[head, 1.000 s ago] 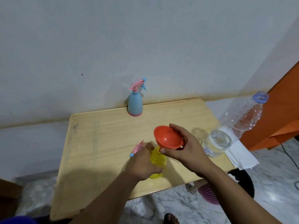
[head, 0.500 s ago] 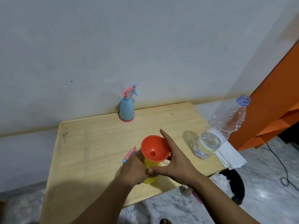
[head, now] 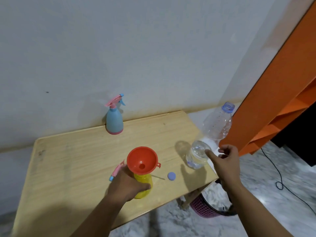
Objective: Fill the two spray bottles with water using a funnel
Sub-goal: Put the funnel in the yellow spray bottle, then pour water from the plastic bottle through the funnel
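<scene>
Orange funnel (head: 142, 159) sits in the yellow spray bottle (head: 143, 185), gripped by our left hand (head: 127, 184). Our right hand (head: 224, 161), fingers spread and empty, nears the uncapped water bottle (head: 212, 134); a careless grab may topple it.

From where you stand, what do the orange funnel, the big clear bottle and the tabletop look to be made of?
The funnel looks like moulded plastic: even orange colour, smooth semi-gloss bowl, small tab at the rim. The clear bottle seems thin plastic: see-through, ribbed, crinkled walls with water at the bottom. The table looks like pale wood or a wood-grain laminate; lengthwise grain lines show, with a dull finish, but I cannot tell which.
</scene>
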